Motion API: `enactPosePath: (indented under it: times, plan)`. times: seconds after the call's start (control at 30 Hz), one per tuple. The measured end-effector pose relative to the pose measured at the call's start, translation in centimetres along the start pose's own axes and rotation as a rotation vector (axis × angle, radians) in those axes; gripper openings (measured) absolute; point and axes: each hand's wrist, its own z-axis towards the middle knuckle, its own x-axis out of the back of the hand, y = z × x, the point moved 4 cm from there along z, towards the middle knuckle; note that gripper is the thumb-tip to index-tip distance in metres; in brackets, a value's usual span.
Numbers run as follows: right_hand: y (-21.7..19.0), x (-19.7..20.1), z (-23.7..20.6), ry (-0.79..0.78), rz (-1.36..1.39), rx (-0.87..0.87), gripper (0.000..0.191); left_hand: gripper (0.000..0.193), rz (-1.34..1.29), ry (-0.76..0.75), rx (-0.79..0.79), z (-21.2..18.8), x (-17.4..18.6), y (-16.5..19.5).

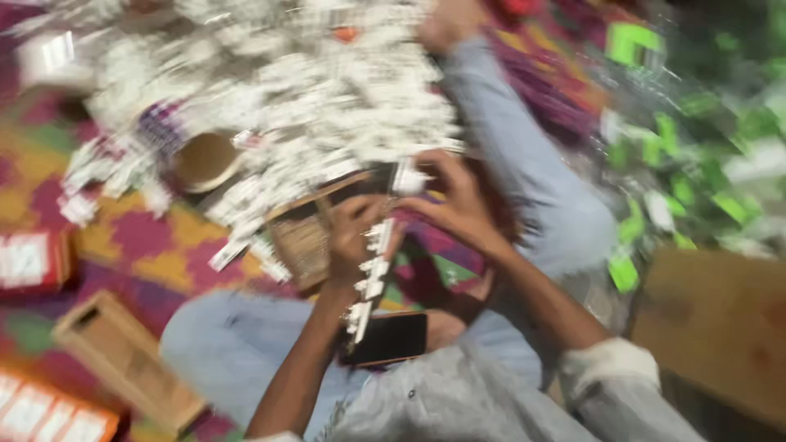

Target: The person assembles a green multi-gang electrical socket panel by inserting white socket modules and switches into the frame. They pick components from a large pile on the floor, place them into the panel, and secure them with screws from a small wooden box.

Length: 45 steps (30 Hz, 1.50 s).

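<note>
The view is blurred by motion. My left hand (354, 233) and my right hand (454, 200) meet at the middle of the frame, both pinching a hanging strip of small white packets (370, 274) that trails down toward my lap. A dark phone (389, 338) lies on my leg just under the strip. A large heap of the same white packets (278, 90) covers the mat beyond my hands. A small woven wooden tray (303, 237) sits right beside my left hand.
A round brown bowl (205, 160) sits at the heap's left edge. A wooden box (123, 356) and red-and-white cartons (33, 258) lie at the left. Green-and-white packets (679, 164) pile up at the right, by a brown cardboard box (720, 327).
</note>
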Motion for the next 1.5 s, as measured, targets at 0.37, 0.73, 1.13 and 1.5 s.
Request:
enactPosePath:
  times: [0.37, 0.73, 1.13, 1.5]
  plan:
    - [-2.5, -0.8, -1.1, 0.005, 0.317, 0.008, 0.05, 0.022, -0.256, -0.14, 0.489, -1.3, 1.8, 1.3]
    - [-3.1, -8.1, 1.7, 0.006, 0.181, -0.138, 0.049, 0.035, -0.726, -0.326, 0.668, -3.1, 4.1, -6.4]
    - [-4.8, -8.4, -0.1, -0.099, 0.315, -0.022, 0.044, 0.044, -0.144, -0.049, 0.131, -1.6, 9.0, -2.5]
    - [-4.2, -5.5, 2.4, -0.216, 0.366, -0.041, 0.061, 0.049, -0.074, -0.089, 0.003, -0.1, 8.4, -3.6]
